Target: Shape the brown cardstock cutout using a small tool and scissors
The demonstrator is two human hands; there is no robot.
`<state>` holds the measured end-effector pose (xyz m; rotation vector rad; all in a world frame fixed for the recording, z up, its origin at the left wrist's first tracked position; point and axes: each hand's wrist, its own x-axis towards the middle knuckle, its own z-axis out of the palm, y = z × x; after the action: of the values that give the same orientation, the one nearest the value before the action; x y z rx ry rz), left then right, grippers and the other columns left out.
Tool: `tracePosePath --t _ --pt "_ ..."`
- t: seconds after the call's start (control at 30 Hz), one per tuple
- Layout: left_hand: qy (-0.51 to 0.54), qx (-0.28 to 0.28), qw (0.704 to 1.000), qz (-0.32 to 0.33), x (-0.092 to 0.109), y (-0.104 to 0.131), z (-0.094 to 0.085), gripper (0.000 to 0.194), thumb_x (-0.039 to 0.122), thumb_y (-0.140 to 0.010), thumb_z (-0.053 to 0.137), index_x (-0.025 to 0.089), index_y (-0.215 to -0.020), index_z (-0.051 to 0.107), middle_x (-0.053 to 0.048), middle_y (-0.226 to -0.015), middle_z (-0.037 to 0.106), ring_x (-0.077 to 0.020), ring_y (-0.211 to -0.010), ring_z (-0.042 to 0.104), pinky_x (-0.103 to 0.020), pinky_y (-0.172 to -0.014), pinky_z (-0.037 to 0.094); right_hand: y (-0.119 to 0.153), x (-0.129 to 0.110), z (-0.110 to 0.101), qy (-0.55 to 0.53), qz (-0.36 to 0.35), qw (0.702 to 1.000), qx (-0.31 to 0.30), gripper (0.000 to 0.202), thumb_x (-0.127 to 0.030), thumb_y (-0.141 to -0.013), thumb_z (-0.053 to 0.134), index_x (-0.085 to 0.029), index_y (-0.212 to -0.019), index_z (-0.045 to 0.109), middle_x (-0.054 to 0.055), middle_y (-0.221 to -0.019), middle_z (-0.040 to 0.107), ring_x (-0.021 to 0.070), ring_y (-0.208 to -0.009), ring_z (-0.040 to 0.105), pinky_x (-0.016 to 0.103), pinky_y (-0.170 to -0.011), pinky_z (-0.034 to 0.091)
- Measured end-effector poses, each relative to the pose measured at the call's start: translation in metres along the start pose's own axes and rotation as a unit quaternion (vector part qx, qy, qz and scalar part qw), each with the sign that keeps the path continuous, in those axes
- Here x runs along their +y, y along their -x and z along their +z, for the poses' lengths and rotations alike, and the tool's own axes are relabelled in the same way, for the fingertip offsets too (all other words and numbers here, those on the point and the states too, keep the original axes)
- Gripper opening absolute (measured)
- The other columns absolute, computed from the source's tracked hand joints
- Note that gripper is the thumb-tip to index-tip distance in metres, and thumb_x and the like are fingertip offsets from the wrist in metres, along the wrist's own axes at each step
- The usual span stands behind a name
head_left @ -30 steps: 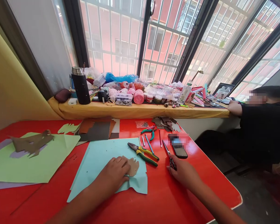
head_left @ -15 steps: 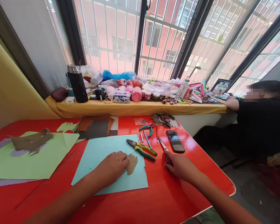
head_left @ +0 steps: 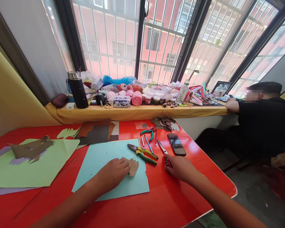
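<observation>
My left hand [head_left: 116,169] rests over the light blue sheet [head_left: 106,148], its fingers closed on a small brown cut-out piece [head_left: 133,167] with a jagged edge and tiny holes. Part of that piece is hidden under the fingers. Right of the sheet, my right hand [head_left: 180,167] grips a pair of scissors [head_left: 161,146] by the handles, blades lying close together and pointing away from me. Between the hands, combination pliers [head_left: 142,153] with yellow and green handles lie across the sheet's right edge.
Beyond the pliers are pens [head_left: 148,144], green-handled pliers [head_left: 150,133] and a phone [head_left: 178,147]. Brown scraps [head_left: 165,123] lie at the back. On the left, a green sheet [head_left: 61,155] bears a larger brown offcut [head_left: 29,148]. A person [head_left: 263,123] sits at the right.
My left hand has drawn back slightly, so more of the brown piece's upper edge shows. The scissors remain in my right hand. The whole view has shifted a little.
</observation>
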<state>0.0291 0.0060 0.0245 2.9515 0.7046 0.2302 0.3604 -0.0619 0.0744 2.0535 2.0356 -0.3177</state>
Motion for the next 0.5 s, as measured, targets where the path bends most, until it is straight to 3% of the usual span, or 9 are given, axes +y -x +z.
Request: tracePosePath --t 0.13,0.17,0.23,0.3,0.37,0.43,0.5 --pt "0.152 0.103 0.976 -0.119 -0.001 0.001 -0.011 0.027 0.029 -0.101 0.044 0.023 -0.098 0.07 -0.008 -0.093 0.074 -0.0254 -0.085 0.068 -0.034 -0.077 0.05 0.0 -0.003 -0.002 -0.001 -0.001 1.0 0.005 0.045 -0.029 -0.095 0.054 -0.017 -0.139 0.058 0.014 -0.098 0.077 0.0312 -0.087 0.073 0.029 -0.059 0.029" --pt "0.215 0.123 0.954 -0.168 -0.001 0.001 -0.015 0.025 0.034 -0.1 0.047 0.024 -0.099 0.069 -0.006 -0.091 0.074 -0.0245 -0.082 0.067 -0.033 -0.074 0.05 0.001 -0.003 -0.001 -0.001 0.0 1.0 0.005 0.046 -0.029 -0.095 0.055 -0.017 -0.139 0.058 0.014 -0.098 0.077 0.0311 -0.086 0.073 0.029 -0.059 0.028" --pt "0.368 0.145 0.882 -0.257 0.001 0.003 -0.024 0.028 0.046 -0.099 0.048 0.025 -0.092 0.066 -0.002 -0.081 0.07 -0.0224 -0.073 0.064 -0.031 -0.066 0.048 0.001 -0.003 -0.001 0.0 0.003 1.0 0.004 0.048 -0.028 -0.095 0.055 -0.018 -0.142 0.056 0.014 -0.099 0.077 0.0312 -0.085 0.073 0.029 -0.058 0.027" --pt "0.504 0.159 0.803 -0.275 0.002 0.005 -0.031 0.033 0.054 -0.094 0.054 0.023 -0.088 0.064 -0.002 -0.081 0.07 -0.0226 -0.075 0.065 -0.032 -0.068 0.051 0.001 -0.003 0.001 -0.002 0.004 1.0 0.002 0.05 -0.027 -0.094 0.055 -0.018 -0.143 0.055 0.014 -0.097 0.077 0.0312 -0.084 0.073 0.03 -0.056 0.025" --pt "0.581 0.166 0.744 -0.286 0.003 0.007 -0.036 0.036 0.057 -0.089 0.06 0.021 -0.09 0.066 -0.004 -0.085 0.072 -0.0231 -0.076 0.066 -0.034 -0.072 0.054 0.001 -0.003 0.002 -0.005 -0.004 1.0 0.001 0.049 -0.026 -0.093 0.053 -0.019 -0.142 0.057 0.013 -0.095 0.078 0.0309 -0.082 0.073 0.03 -0.055 0.023" --pt "0.613 0.168 0.71 -0.302 0.003 0.01 -0.038 0.04 0.058 -0.086 0.064 0.019 -0.097 0.068 -0.006 -0.089 0.074 -0.0242 -0.078 0.068 -0.037 -0.075 0.055 -0.001 -0.003 0.002 -0.007 -0.018 1.0 0.0 0.045 -0.026 -0.094 0.052 -0.02 -0.137 0.06 0.012 -0.094 0.078 0.0309 -0.081 0.073 0.03 -0.054 0.023" --pt "0.626 0.168 0.694 -0.313 0.003 0.014 -0.037 0.043 0.057 -0.086 0.065 0.019 -0.104 0.069 -0.008 -0.094 0.075 -0.0256 -0.082 0.07 -0.037 -0.077 0.055 -0.001 -0.004 0.001 -0.005 -0.023 1.0 -0.002 0.042 -0.027 -0.094 0.053 -0.02 -0.135 0.061 0.011 -0.093 0.078 0.0311 -0.081 0.073 0.03 -0.054 0.024"
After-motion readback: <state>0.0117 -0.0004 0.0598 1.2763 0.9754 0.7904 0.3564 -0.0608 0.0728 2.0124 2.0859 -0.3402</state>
